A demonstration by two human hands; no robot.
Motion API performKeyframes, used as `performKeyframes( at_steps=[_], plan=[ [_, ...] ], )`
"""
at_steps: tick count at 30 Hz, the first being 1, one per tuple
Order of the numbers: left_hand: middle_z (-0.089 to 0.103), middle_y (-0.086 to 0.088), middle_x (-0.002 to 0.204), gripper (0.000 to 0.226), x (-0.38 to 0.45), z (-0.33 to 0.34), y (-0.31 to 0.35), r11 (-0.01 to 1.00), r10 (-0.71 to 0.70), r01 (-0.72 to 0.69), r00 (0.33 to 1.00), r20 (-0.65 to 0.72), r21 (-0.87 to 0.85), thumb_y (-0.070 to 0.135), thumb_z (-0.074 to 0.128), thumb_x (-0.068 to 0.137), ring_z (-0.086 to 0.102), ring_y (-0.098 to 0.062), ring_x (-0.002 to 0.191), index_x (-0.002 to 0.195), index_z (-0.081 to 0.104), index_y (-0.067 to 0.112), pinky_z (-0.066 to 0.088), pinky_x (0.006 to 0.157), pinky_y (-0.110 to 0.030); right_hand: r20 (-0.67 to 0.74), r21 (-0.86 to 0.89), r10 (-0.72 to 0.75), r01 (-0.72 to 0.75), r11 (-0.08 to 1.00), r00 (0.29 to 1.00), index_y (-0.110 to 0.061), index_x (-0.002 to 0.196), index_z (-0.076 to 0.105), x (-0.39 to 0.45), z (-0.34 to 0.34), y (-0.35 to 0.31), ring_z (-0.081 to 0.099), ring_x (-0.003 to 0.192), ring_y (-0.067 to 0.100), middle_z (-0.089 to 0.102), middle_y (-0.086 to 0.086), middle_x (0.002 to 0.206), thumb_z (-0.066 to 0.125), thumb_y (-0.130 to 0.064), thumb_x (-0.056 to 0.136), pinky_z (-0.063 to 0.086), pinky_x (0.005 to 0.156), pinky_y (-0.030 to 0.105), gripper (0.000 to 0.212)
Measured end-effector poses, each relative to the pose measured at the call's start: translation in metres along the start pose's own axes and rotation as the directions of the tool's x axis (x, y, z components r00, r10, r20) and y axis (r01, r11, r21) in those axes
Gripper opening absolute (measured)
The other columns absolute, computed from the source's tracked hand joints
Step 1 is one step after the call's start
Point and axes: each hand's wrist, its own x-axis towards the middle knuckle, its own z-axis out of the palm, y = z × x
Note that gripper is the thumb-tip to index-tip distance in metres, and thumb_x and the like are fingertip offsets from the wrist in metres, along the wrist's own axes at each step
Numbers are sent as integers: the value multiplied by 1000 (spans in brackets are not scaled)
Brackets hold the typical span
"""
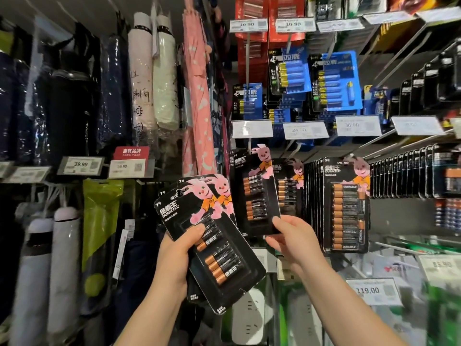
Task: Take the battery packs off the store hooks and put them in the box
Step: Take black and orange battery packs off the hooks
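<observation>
Both hands raised, left (178,248) and right (289,236), fingers curled, gripping.

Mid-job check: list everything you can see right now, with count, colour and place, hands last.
Fanned battery packs: at least three, black with pink rabbit, held in left hand.
Single battery pack: one, black, pinched at its bottom edge by right hand, by the hooks.
Hanging battery packs: a thick row, black and copper, on hook right of centre.
Blue battery packs: several, blue, upper hooks.
Red packs: several, red, top row.
Price tags: many, white, on hook ends and shelf rails.
Folded umbrellas: many, navy, white, pink, left racks.
Box: not in view.
Left hand: grips the fanned packs.
Right hand: pinches the single pack.
</observation>
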Motion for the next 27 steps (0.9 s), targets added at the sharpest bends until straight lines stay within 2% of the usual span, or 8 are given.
performKeyframes(
  at_steps=[3, 8, 11, 14, 18, 20, 24, 27],
  plan=[
    [75, -10, 93, 28, 0, 5, -3, 999, -32, 33, 999, 18, -22, 1, 57, 90, 74, -24, 73, 115, 63, 10, 59, 54, -34, 6, -95, -43, 44, 995, 999, -9, 86, 57, -3, -9, 3, 63, 86, 16, 58, 1, 89, 60, -25, 92, 56, 83, 33, 17],
    [73, -18, 108, 45, 4, 9, -13, 998, -61, 61, 998, -2, -30, 8, 67, 77, 73, -32, 85, 122, 60, 9, 60, 71, -46, -56, -298, -251, 224, 928, 966, -22, 113, 56, -22, -15, 7, 60, 104, 12, 60, -9, 106, 67, -28, 87, 50, 97, 41, 29],
    [72, -19, 111, 53, 5, 13, -17, 997, -67, 66, 998, -14, -35, 8, 76, 70, 70, -39, 96, 120, 61, 12, 56, 85, -56, 175, -384, -233, 284, 879, 957, -28, 105, 58, -43, -5, 4, 63, 91, 8, 63, -5, 102, 73, -33, 79, 54, 79, 27, 30],
    [73, -16, 109, 62, 6, 16, -19, 998, -57, 56, 998, -7, -39, 16, 74, 64, 71, -38, 97, 124, 60, 14, 56, 86, -57, 334, -501, -168, 326, 802, 927, -34, 103, 52, -55, 6, 10, 63, 84, -1, 63, -10, 98, 79, -37, 72, 50, 67, 17, 41],
    [74, -13, 108, 67, 8, 16, -20, 996, -75, 75, 997, 5, -51, 15, 83, 62, 72, -34, 97, 125, 60, 17, 57, 83, -50, 267, -539, -229, 342, 770, 936, -33, 99, 51, -56, 13, 13, 64, 85, 0, 64, -12, 95, 76, -37, 76, 57, 75, 29, 34],
    [75, -11, 107, 61, 9, 15, -18, 995, -80, 80, 997, 8, -55, 22, 76, 62, 72, -32, 96, 121, 61, 20, 56, 84, -50, 237, -546, -239, 333, 769, 942, -32, 99, 52, -54, 14, 15, 65, 85, 1, 65, -11, 95, 73, -37, 79, 57, 78, 32, 29],
    [75, -10, 104, 54, 6, 11, -15, 998, -45, 48, 997, 57, -52, 18, 70, 67, 74, -29, 89, 121, 63, 20, 59, 62, -39, 126, -472, -287, 312, 825, 950, -29, 97, 53, -53, 17, 18, 63, 80, 1, 64, -9, 91, 68, -38, 85, 55, 72, 26, 22],
    [76, -9, 102, 52, 4, 11, -13, 999, -16, 18, 999, 51, -44, 14, 71, 67, 74, -29, 89, 119, 63, 19, 59, 62, -38, 43, -384, -325, 316, 867, 945, -24, 96, 55, -49, 20, 19, 62, 76, 1, 64, -7, 88, 67, -36, 86, 51, 64, 17, 19]
  ],
)
